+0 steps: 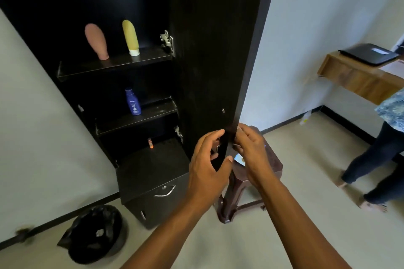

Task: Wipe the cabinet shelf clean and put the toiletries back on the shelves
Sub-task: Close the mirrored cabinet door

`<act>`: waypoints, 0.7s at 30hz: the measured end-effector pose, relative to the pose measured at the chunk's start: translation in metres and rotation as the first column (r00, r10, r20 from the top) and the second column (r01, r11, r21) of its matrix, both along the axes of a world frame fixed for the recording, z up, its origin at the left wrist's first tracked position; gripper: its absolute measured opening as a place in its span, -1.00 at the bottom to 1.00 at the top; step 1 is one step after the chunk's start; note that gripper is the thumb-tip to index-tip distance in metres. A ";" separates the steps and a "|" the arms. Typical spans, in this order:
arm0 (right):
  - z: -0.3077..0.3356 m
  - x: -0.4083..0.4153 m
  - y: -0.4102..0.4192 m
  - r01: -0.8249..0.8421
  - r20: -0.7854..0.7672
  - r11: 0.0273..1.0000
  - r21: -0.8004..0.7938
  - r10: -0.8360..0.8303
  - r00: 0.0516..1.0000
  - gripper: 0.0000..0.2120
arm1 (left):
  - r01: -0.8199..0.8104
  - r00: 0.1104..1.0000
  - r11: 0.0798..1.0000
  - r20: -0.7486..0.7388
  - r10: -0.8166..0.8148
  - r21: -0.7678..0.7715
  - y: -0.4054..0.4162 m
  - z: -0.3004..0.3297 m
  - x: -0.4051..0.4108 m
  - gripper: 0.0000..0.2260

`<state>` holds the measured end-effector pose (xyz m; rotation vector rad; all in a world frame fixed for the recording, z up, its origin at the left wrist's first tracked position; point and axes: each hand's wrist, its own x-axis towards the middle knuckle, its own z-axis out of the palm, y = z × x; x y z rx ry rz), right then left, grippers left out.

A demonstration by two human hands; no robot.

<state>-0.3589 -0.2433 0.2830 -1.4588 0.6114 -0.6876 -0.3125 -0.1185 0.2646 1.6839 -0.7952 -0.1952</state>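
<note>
1. Left hand (206,164) has its grip on the free edge of the cabinet door (209,61): fingers on the inner face, thumb wrapped round the edge.
2. Right hand (251,153) is on the door's outer side, fingers curled at the edge; can't tell what, if anything, it pinches.
3. Left of the door, top shelf (113,67): pink tube (96,40) and yellow tube (130,37), standing cap-down.
4. Middle shelf (140,120): blue bottle (133,101), upright.
5. Lowest shelf: small orange-capped bottle (150,143).
6. Right of the door: brown stool (251,185); black bin (96,233) on the floor, lower left.
</note>
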 end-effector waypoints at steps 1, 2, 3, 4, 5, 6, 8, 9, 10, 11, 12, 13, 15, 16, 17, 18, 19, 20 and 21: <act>-0.001 0.000 0.001 -0.037 0.016 0.999 -0.012 0.037 0.999 -0.81 | -0.021 1.000 0.999 -0.014 0.021 -0.026 0.002 0.002 0.001 -0.43; -0.001 0.001 0.002 -0.075 0.030 0.997 -0.032 0.076 0.997 -0.83 | -0.049 0.998 0.998 -0.029 0.047 -0.051 0.005 0.003 0.002 -0.45; -0.001 0.003 0.004 -0.113 0.036 0.992 -0.061 0.115 0.993 -0.84 | -0.081 0.996 0.994 -0.040 0.079 -0.076 0.009 0.003 0.004 -0.46; 0.000 0.007 0.007 -0.155 0.036 0.984 -0.091 0.159 0.987 -0.84 | -0.118 0.992 0.988 -0.048 0.113 -0.099 0.014 0.003 0.007 -0.48; 0.000 0.011 0.011 -0.197 0.032 0.973 -0.119 0.202 0.979 -0.86 | -0.151 0.988 0.981 -0.054 0.146 -0.120 0.020 0.003 0.010 -0.50; 0.000 0.015 0.016 -0.238 0.023 0.960 -0.147 0.243 0.970 -0.88 | -0.182 0.983 0.974 -0.061 0.175 -0.138 0.026 0.003 0.013 -0.52; 0.000 0.026 0.027 -0.293 -0.015 0.927 -0.233 0.298 0.955 -0.93 | -0.239 0.971 0.958 -0.072 0.230 -0.160 0.041 0.004 0.022 -0.56; 0.001 0.033 0.032 -0.311 -0.036 0.907 -0.284 0.314 0.949 -0.94 | -0.260 0.965 0.952 -0.073 0.251 -0.164 0.049 0.005 0.027 -0.58; 0.003 0.039 0.038 -0.328 -0.054 0.888 -0.323 0.328 0.943 -0.93 | -0.276 0.961 0.947 -0.073 0.268 -0.165 0.057 0.005 0.033 -0.59; 0.005 0.046 0.044 -0.343 -0.070 0.872 -0.348 0.341 0.938 -0.91 | -0.290 0.957 0.942 -0.074 0.282 -0.167 0.066 0.006 0.039 -0.60; 0.007 0.053 0.052 -0.355 -0.085 0.858 -0.371 0.349 0.933 -0.86 | -0.303 0.953 0.937 -0.074 0.295 -0.174 0.075 0.006 0.045 -0.61; 0.008 0.061 0.059 -0.361 -0.101 0.844 -0.397 0.351 0.931 -0.80 | -0.315 0.949 0.931 -0.071 0.307 -0.183 0.084 0.005 0.051 -0.61; 0.007 0.076 0.073 -0.367 -0.122 0.816 -0.448 0.350 0.929 -0.70 | -0.352 0.936 0.914 -0.074 0.344 -0.202 0.102 0.003 0.064 -0.60; 0.006 0.083 0.080 -0.372 -0.122 0.805 -0.463 0.358 0.926 -0.68 | -0.378 0.926 0.900 -0.084 0.368 -0.216 0.110 0.002 0.070 -0.61; 0.005 0.091 0.086 -0.380 -0.120 0.796 -0.471 0.369 0.922 -0.67 | -0.405 0.914 0.885 -0.098 0.393 -0.230 0.119 0.001 0.077 -0.61; 0.003 0.100 0.093 -0.390 -0.124 0.791 -0.471 0.379 0.917 -0.68 | -0.433 0.902 0.869 -0.108 0.419 -0.238 0.126 0.001 0.084 -0.62; 0.003 0.110 0.100 -0.401 -0.131 0.789 -0.465 0.387 0.913 -0.69 | -0.459 0.888 0.854 -0.112 0.445 -0.244 0.133 0.002 0.091 -0.62; 0.004 0.120 0.106 -0.412 -0.137 0.790 -0.455 0.394 0.909 -0.72 | -0.485 0.874 0.839 -0.112 0.472 -0.246 0.140 0.003 0.100 -0.62; 0.005 0.131 0.113 -0.419 -0.135 0.791 -0.446 0.403 0.905 -0.75 | -0.510 0.859 0.824 -0.113 0.499 -0.247 0.147 0.004 0.110 -0.62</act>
